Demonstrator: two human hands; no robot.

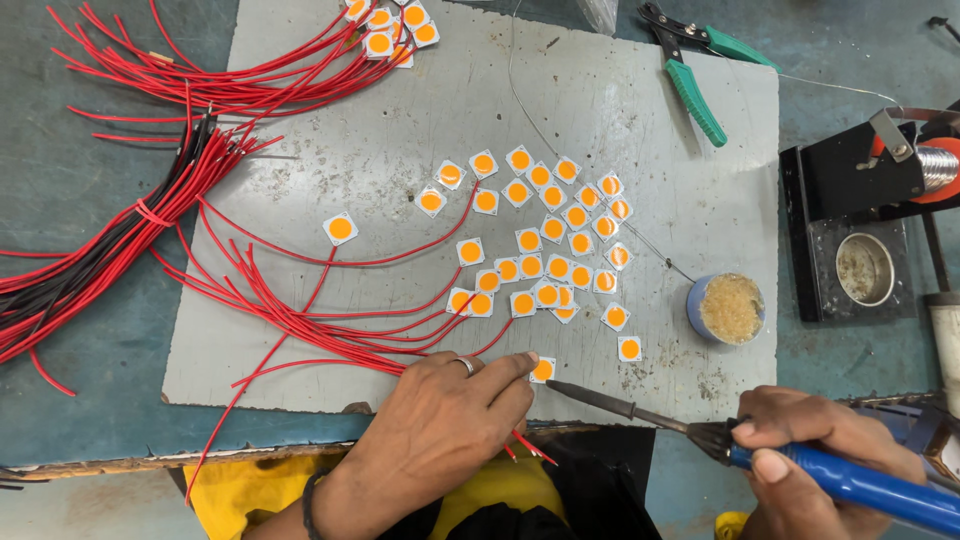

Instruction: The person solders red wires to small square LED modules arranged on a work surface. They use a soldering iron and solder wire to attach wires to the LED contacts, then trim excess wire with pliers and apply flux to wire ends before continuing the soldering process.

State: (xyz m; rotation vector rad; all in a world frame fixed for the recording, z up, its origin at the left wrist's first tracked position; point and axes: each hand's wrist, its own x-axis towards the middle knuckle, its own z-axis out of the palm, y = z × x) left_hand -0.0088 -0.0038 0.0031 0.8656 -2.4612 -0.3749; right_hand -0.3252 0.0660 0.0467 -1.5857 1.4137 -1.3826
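My left hand (440, 420) rests at the front edge of a grey board (640, 140), its fingertips pressing a red wire against a small white square chip with an orange centre (542, 369). My right hand (810, 440) grips the blue handle of a soldering iron (850, 480); its dark tip (556, 385) touches the edge of that chip. Several more such chips (545, 235) lie spread over the middle of the board, some with red wires (300, 310) attached.
Bundles of red and black wires (120, 220) lie at the left. A small blue cup of yellowish flux (727, 308) stands near the chips. Green-handled cutters (695, 85) lie at the back. A black stand with a metal cup (865, 268) sits right. More chips (392, 28) lie at the top.
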